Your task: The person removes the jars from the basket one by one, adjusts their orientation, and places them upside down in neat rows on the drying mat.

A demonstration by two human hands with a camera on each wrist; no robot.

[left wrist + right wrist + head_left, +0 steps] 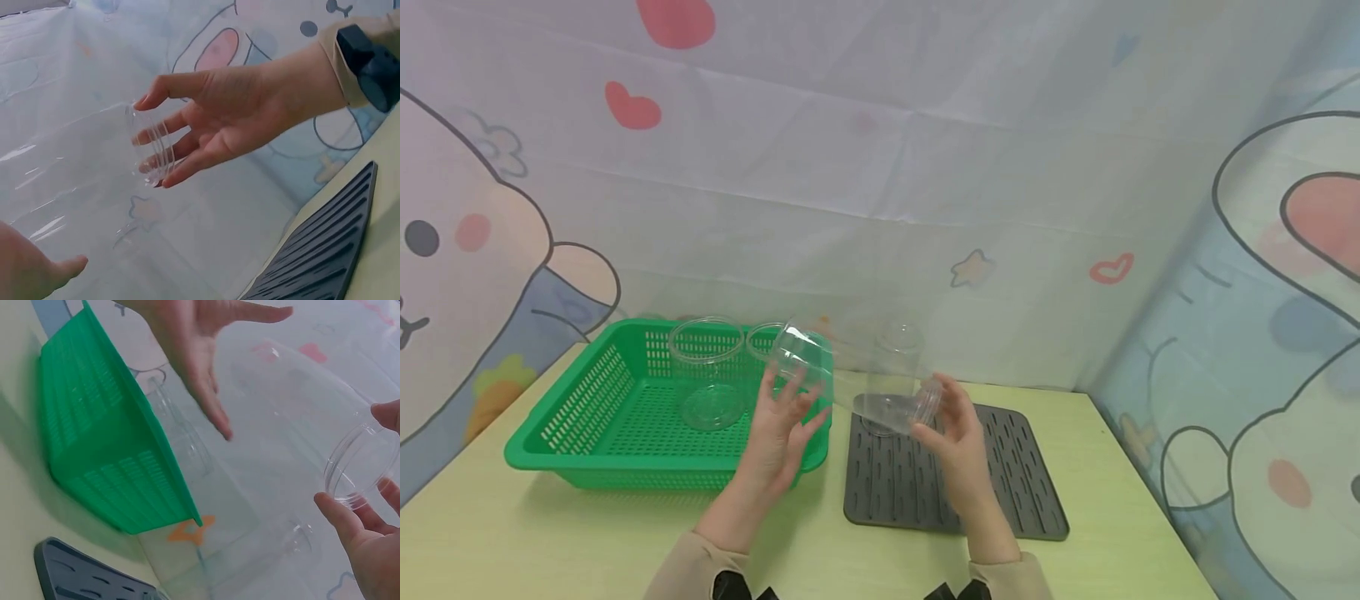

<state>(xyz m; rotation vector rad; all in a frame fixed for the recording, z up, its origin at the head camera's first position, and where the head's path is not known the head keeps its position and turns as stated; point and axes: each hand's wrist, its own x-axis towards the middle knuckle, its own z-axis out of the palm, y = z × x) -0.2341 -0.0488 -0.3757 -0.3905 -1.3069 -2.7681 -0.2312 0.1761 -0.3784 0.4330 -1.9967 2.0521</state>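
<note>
Patterned cloth (850,192) backs seemingly unfinished work: one jar (897,343) on the mat (1015,467), others (711,392) in the basket (625,462); right hand (961,442) grips another jar (850,379), left hand (775,429) spread.

- The right grip (958,437) holds a clear jar (848,382) by its ribbed end; the jar is tilted, its other end higher, toward the left.
- The left grip (777,437), fingers spread, is at that higher end; whether it touches cannot be told.
- A green basket (658,461) sits on the pale surface (1120,500), with a wide clear container (706,375) upright in it and another clear rim (762,333) beside that, partly hidden.
- A tall clear container (898,350) stands behind the held jar, on the grey ridged mat (1018,475).
- Behind hangs a cartoon-printed cloth (820,133).
</note>
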